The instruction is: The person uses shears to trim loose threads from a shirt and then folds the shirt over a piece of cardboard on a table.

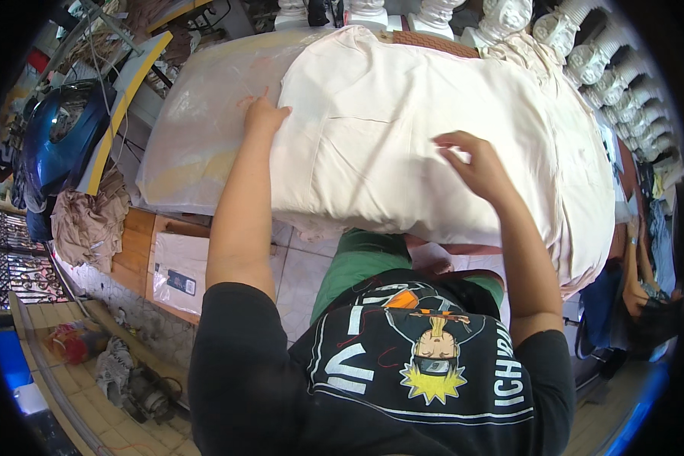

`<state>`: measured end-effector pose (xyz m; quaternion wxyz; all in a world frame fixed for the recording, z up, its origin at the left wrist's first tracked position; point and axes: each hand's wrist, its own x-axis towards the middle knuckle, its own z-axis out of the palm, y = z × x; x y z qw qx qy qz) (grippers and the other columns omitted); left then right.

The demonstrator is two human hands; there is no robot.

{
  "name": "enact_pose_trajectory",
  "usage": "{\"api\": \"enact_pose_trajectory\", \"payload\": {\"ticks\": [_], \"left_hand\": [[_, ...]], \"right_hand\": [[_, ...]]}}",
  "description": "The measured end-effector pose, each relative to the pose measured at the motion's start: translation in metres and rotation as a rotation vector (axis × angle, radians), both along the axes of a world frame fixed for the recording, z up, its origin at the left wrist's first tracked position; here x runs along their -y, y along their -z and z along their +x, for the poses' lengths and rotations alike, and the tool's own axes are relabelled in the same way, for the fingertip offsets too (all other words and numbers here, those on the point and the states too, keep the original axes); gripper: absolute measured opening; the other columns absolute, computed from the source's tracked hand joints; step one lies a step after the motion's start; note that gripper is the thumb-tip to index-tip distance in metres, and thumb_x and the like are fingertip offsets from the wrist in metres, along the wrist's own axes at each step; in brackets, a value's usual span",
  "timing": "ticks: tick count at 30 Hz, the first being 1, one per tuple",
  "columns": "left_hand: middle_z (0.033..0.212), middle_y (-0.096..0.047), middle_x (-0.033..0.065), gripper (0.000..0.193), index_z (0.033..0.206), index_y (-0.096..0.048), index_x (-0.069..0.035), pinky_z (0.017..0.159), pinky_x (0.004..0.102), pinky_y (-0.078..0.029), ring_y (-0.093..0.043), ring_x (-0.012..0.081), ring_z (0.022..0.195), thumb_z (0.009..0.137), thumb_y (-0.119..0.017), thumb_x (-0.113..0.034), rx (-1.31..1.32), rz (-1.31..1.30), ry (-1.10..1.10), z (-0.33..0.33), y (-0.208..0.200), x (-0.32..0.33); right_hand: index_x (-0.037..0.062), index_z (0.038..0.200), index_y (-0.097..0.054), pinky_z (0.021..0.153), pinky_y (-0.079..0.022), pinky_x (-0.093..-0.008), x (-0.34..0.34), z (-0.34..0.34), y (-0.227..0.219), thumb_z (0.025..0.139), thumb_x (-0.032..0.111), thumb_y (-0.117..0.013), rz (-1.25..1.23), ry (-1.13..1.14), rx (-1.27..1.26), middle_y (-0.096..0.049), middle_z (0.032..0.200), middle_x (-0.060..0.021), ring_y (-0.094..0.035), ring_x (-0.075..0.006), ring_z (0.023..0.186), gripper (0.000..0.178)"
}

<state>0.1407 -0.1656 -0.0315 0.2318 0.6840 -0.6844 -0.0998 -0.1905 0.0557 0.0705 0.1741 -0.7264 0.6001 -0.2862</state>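
Observation:
A cream cloth garment point(433, 91) lies spread over the padded table before me, with a short seam and some creases near its middle. My left hand point(266, 118) rests at the garment's left edge, its thumb stretched out toward the cloth. Thin reddish threads or marks point(252, 97) show on the plastic cover point(197, 114) by its fingertips. Over the right half of the garment hovers my right hand point(473, 163), thumb and forefinger apart; I see nothing between them. Its other fingers are partly hidden.
Rows of white wrapped bundles point(501, 21) line the far and right sides. On the left are a blue motorcycle fairing point(64, 125), a yellow-edged table point(102, 148), crumpled brown cloth point(91, 216) and a packaged garment point(176, 254). Another person's arm point(632, 262) shows far right. A sewing-machine motor point(140, 384) sits lower left.

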Motion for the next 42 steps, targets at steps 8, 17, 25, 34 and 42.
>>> {"api": "enact_pose_trajectory", "payload": {"ticks": [8,17,25,34,42], "left_hand": [[0.095,-0.066,0.0182,0.032,0.094,-0.065,-0.003,0.080,0.0370,-0.047,-0.063,0.0292,0.088,0.073,-0.066,-0.027,-0.294,0.049,0.033,-0.030,-0.028,-0.014],[0.095,-0.067,0.0080,0.028,0.109,-0.063,-0.003,0.082,0.0288,-0.046,-0.060,0.0154,0.084,0.084,-0.060,-0.017,-0.762,0.468,0.482,-0.003,-0.039,0.000],[0.112,-0.062,0.0132,0.045,0.121,-0.057,-0.008,0.073,0.0278,-0.050,-0.062,0.0177,0.091,0.079,-0.066,-0.022,-0.480,0.121,0.621,-0.034,-0.026,0.053],[0.088,-0.067,0.0012,0.033,0.103,-0.064,-0.007,0.058,0.0263,-0.045,-0.058,0.0090,0.072,0.082,-0.061,-0.033,-0.675,0.391,0.478,-0.046,-0.037,0.065],[0.088,-0.066,-0.0010,0.031,0.104,-0.063,-0.009,0.065,0.0233,-0.042,-0.058,0.0084,0.076,0.084,-0.056,-0.032,-0.543,0.646,0.793,-0.021,-0.023,0.067]], "right_hand": [[-0.0020,0.093,-0.066,0.061,-0.052,-0.0308,0.149,0.130,0.028,0.080,0.044,-0.065,0.393,0.052,0.451,-0.066,0.080,-0.0118,-0.064,-0.0190,0.067,0.048],[0.0014,0.077,-0.057,0.042,-0.044,-0.0263,0.195,0.140,0.055,0.086,0.023,-0.061,0.537,0.162,0.782,-0.060,0.064,-0.0066,-0.064,-0.0155,0.054,0.023],[0.0019,0.079,-0.059,0.046,-0.043,-0.0227,0.186,0.126,0.034,0.087,0.023,-0.061,0.489,0.132,0.698,-0.062,0.070,-0.0061,-0.063,-0.0138,0.054,0.022],[0.0017,0.080,-0.060,0.047,-0.044,-0.0232,0.180,0.121,0.015,0.087,0.023,-0.061,0.439,0.099,0.684,-0.064,0.075,-0.0056,-0.065,-0.0145,0.057,0.023],[0.0051,0.082,-0.061,0.049,-0.043,-0.0203,0.177,0.122,0.002,0.088,0.025,-0.061,0.440,0.095,0.665,-0.065,0.077,-0.0046,-0.065,-0.0128,0.060,0.020]]}}
